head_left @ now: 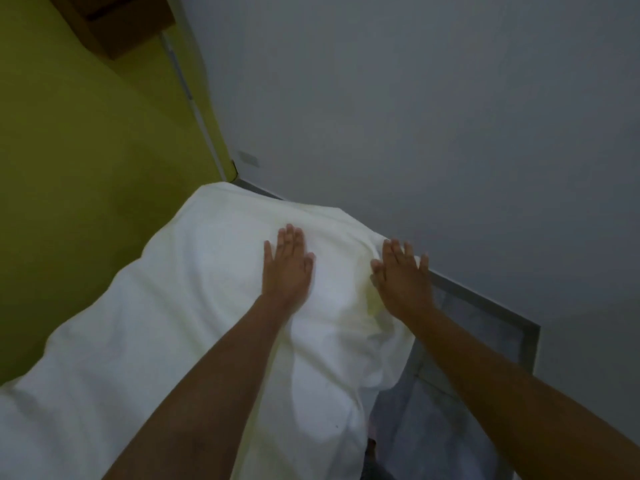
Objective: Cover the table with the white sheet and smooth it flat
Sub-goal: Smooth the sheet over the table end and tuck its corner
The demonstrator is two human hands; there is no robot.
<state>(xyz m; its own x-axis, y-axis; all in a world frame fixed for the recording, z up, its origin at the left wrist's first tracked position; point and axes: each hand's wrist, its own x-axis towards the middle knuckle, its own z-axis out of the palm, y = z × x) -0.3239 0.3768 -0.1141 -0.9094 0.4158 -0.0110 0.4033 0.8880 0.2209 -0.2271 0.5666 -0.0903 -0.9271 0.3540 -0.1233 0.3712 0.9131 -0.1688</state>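
The white sheet (180, 306) lies spread over the table, hiding its top completely, and hangs down over the near right edge. My left hand (287, 268) presses flat on the sheet near the far end, fingers straight. My right hand (403, 277) lies flat with straight fingers on the sheet's far right corner, beside the wall. A few soft wrinkles and a faint yellowish stain show between and below the hands.
A yellow-green wall (86, 168) runs along the table's left side and a grey-white wall (415, 116) stands behind it. A brown wooden shelf (114, 19) hangs at the upper left. Grey tiled floor (467, 341) shows on the right.
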